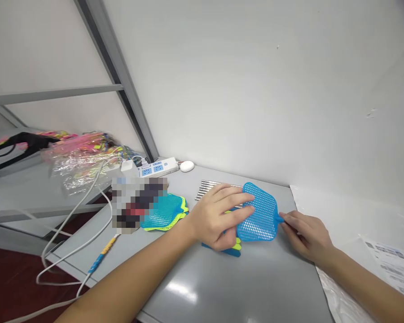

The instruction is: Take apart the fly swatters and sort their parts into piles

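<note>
Right grip: pinched on the narrow neck of a flat blue plastic mesh paddle point(261, 213), right hand point(308, 235) at its right end. Left hand point(217, 217): two fingertips on the mesh's left side; can't tell whether its grip is closed on anything. Paddle sits above the grey counter point(252, 282). Under left hand: blue and yellow-green plastic pieces point(234, 252). Behind: thin silver metal rods point(204, 190). Farther left: teal-and-yellow-green mesh stack point(164, 213). Step looks like two-handed positioning; next move likely calls for a steady neck pinch.

Hands point(218, 217) palm-down, right point(308, 235) apparently pinched
</note>
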A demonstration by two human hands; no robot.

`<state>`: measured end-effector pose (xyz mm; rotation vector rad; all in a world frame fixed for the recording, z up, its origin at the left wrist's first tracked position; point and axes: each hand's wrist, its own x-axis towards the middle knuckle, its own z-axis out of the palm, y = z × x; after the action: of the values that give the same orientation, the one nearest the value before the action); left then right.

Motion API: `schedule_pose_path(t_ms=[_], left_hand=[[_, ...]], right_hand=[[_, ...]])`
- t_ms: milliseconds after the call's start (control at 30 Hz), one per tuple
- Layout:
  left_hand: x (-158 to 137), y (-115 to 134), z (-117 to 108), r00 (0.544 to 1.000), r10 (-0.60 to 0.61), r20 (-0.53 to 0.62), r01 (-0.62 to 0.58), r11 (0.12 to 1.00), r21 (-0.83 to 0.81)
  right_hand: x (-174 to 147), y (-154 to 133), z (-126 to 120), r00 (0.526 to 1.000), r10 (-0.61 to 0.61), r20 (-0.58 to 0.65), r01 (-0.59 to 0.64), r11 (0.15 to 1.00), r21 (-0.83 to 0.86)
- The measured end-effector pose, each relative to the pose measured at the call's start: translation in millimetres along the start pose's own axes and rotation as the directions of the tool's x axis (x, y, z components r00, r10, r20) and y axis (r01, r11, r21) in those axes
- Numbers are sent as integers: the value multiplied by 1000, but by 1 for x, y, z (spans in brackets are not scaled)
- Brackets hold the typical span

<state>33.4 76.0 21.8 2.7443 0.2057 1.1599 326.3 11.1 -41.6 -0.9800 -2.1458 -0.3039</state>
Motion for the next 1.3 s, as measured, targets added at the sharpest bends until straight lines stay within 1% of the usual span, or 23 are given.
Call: schedule_pose_path(t_ms=[67, 167, 233, 300, 333, 400, 433, 467, 533, 600, 633, 667, 700, 767, 867, 967, 1100, 1300], left_hand=[[0, 0, 2, 999, -36, -21, 38, 997, 72], [-1, -2, 8, 994, -45, -97, 64, 978, 199], [-3, -3, 12, 988, -69, -141, 98, 972, 212], [-3, 0, 16, 977, -130, -167, 155, 977, 145], [-3, 3, 18, 966, -184, -183, 202, 976, 87], [-1, 10, 24, 920, -328, -214, 318, 945, -81], [-1, 14, 27, 884, -415, -213, 380, 906, -189], [0, 17, 30, 844, -500, -192, 434, 849, -303], [2, 23, 36, 769, -628, -115, 496, 701, -512], [3, 24, 39, 707, -706, -43, 513, 554, -656], [4, 24, 39, 685, -728, -16, 512, 497, -700], [4, 23, 39, 671, -741, 3, 510, 458, -728], [4, 22, 38, 663, -748, 15, 510, 437, -740], [4, 20, 36, 664, -747, 12, 522, 452, -724], [3, 18, 32, 680, -731, -49, 539, 545, -642], [2, 17, 31, 701, -708, -88, 548, 612, -570], [3, 18, 29, 717, -689, -107, 554, 656, -513], [3, 19, 28, 733, -672, -102, 546, 671, -501]], right_hand=[[1, -1, 0, 1000, -1, -4, 1, 1000, 5], [3, -3, 0, 1000, -16, -7, 16, 1000, -12], [4, -4, 0, 999, -44, -15, 44, 999, -24], [6, -6, 0, 998, -64, -22, 63, 997, -33], [7, -7, 0, 997, -67, -27, 66, 997, -37], [9, -8, 0, 996, -67, -51, 64, 997, -52], [10, -8, 0, 996, -67, -63, 63, 996, -66], [11, -8, 0, 995, -70, -78, 63, 994, -84], [11, -7, 0, 991, -87, -102, 72, 988, -137], [10, -6, -1, 985, -116, -125, 89, 976, -199], [10, -6, -1, 982, -129, -137, 96, 970, -225], [9, -5, -1, 980, -137, -144, 99, 965, -242], [9, -5, -2, 981, -134, -142, 97, 964, -246], [9, -5, -2, 990, -98, -100, 73, 971, -230], [11, -6, -2, 999, -34, 8, 35, 973, -227], [12, -7, 0, 997, -45, 59, 58, 967, -248], [11, -9, 1, 999, -44, 26, 49, 976, -214], [3, -9, 4, 996, 17, -83, -27, 993, -116]])
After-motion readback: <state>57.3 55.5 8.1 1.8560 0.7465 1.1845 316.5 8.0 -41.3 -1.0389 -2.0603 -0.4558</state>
